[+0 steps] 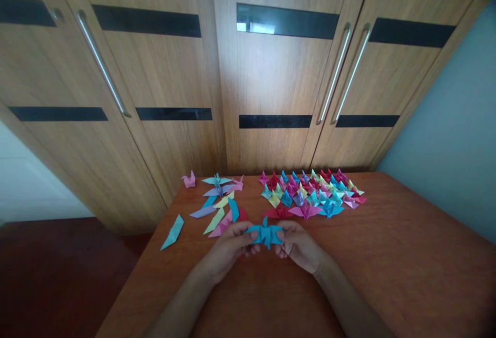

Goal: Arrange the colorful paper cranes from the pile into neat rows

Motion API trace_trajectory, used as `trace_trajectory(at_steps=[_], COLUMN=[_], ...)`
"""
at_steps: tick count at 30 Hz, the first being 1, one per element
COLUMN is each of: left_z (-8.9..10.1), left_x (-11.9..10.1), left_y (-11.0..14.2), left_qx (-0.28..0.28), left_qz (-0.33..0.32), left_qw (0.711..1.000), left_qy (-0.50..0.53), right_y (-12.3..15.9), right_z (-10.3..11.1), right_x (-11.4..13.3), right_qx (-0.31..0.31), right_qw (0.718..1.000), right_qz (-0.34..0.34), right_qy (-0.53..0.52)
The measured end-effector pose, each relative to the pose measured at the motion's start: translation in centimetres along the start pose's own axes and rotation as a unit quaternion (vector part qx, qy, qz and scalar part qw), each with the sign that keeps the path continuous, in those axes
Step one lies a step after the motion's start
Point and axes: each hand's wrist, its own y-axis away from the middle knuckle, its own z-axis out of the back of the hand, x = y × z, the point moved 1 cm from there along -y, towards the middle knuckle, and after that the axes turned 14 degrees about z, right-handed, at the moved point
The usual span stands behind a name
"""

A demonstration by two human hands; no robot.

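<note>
Two hands meet over the desk (pixel 387 276), forearms coming in from its near side; the near edge itself is out of view. The left hand (pixel 231 243) is nearly closed, its thumb on top and fingers curled beneath, pinching one wing of a blue crane (pixel 265 233). The right hand (pixel 300 246) has the other wing in a matching pinch. The crane is between them, spread flat, one narrow point toward the far edge and one toward the near side.

It looks like folded paper, so it should weigh next to nothing: springy along the creases, limp across single layers, and easily crushed or torn at the thin points. The broad wings seem the best hold, a light thumb-and-finger pinch on each; squeezing the middle would likely flatten it. Dry paper should slip little.

Farther off, toward the left edge, lie a teal piece (pixel 172 232) and a loose group of folded pieces, among them a pink piece (pixel 222 226). Those flat ones should lift easily by a long edge. A pink crane (pixel 189 179) stands by the far left corner. Along the middle of the far edge are packed rows of cranes (pixel 306 210), wings crowding; each would be better taken from above. Behind rises a cupboard (pixel 271 79).
</note>
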Motion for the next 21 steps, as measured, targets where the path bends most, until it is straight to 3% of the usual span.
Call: trace_trajectory(at_steps=[6,10,14,21], left_z=[0.1,0.3,0.4,0.3], left_x=[0.0,-0.2,-0.3,-0.8], left_y=[0.0,0.0,0.1,0.2], left_qx=[0.021,0.018,0.027,0.025], left_qz=[-0.02,-0.044,-0.047,-0.05], left_qw=[0.991,0.984,0.983,0.987], left_qy=[0.131,0.172,0.177,0.154], right_y=[-0.1,-0.1,-0.1,-0.6], right_z=[0.2,0.2,0.1,0.5], right_x=[0.0,0.4,0.8,1.1], right_qx=[-0.066,-0.07,-0.069,-0.159], right_qw=[0.995,0.994,0.995,0.976], right_qz=[0.043,0.058,0.054,0.135], right_qy=[-0.06,-0.065,-0.037,0.063])
